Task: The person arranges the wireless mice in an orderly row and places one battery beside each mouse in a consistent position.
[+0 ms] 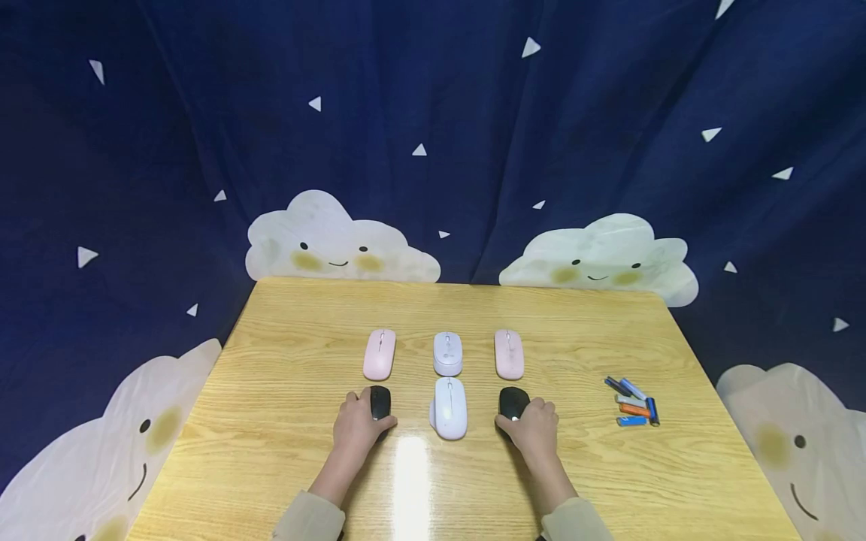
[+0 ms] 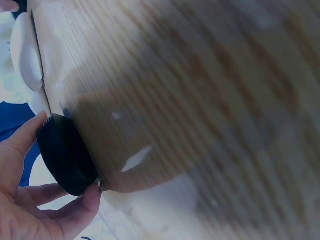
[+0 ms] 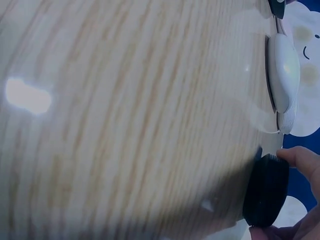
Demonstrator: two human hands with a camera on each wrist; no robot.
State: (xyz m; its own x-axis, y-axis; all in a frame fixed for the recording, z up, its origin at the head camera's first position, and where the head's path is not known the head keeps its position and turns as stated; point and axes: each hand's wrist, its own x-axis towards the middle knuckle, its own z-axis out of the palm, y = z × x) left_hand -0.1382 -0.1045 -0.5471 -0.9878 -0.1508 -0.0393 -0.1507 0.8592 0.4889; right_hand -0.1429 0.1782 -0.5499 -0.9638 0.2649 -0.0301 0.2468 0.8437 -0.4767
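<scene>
On the left of the front row, my left hand (image 1: 356,421) grips a black computer mouse (image 1: 380,403) by its sides. Its thumb and fingers also show around the black mouse (image 2: 67,155) in the left wrist view. My right hand (image 1: 534,430) holds a second black mouse (image 1: 514,403), thumb on the left side and fingers on the right. Between the hands lies a white mouse (image 1: 450,409) on the table. Behind these stand a pink mouse (image 1: 380,355), a pale lavender mouse (image 1: 448,353) and another pink mouse (image 1: 509,354), side by side.
Several batteries (image 1: 634,406), blue, orange and white, lie in a loose group at the right of the wooden table (image 1: 284,353). A dark blue curtain (image 1: 406,90) with smiling clouds hangs behind the table's far edge.
</scene>
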